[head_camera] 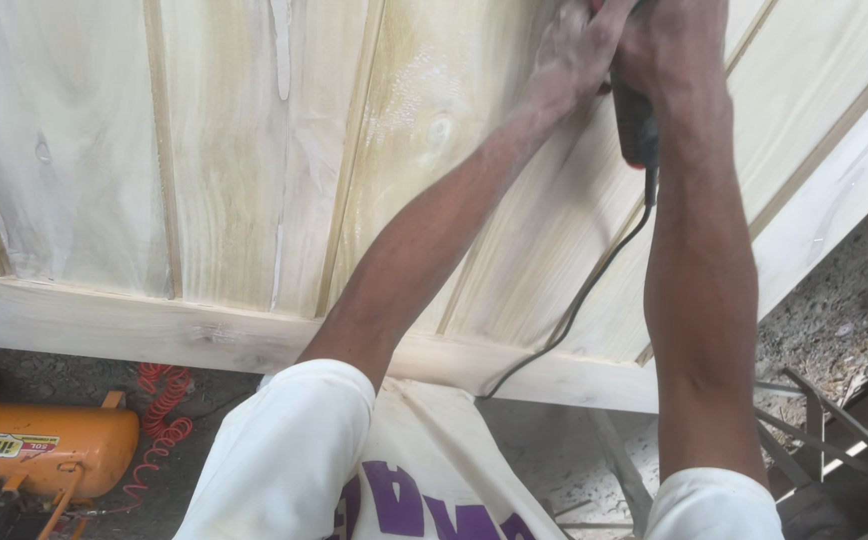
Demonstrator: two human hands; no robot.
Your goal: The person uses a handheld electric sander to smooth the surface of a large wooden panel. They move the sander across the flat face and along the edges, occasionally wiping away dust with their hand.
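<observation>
A pale wooden panelled door lies flat before me, filling most of the view, with an orange air compressor on the floor below its edge. My right hand is clenched around the black grip of a power tool pressed on the far boards, my left hand bearing down on its front. I judge the black cord, trailing across the wood, could snag or drag under the tool and gouge the surface.
</observation>
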